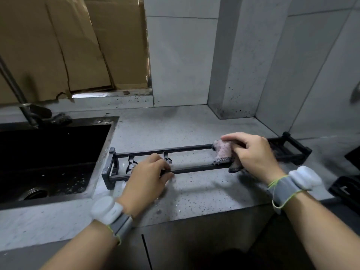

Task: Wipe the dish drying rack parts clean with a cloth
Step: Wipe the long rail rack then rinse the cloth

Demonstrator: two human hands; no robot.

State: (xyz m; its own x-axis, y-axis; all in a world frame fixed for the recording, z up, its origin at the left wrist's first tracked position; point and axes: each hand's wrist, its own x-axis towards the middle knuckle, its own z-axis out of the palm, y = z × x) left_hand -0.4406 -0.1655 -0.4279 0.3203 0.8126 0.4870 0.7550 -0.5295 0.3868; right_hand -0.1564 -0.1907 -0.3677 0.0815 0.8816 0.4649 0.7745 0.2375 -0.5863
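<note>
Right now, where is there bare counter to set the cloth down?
Bare counter lies behind the rack frame, up to the wall corner, and in front, toward the counter edge. Crowded: far right, black parts by the right hand.

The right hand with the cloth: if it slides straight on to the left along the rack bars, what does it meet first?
Probably the left hand, which grips the near bar of the rack. The bars between it and the right hand with the cloth look bare; the small clips by the left hand come no sooner.
</note>
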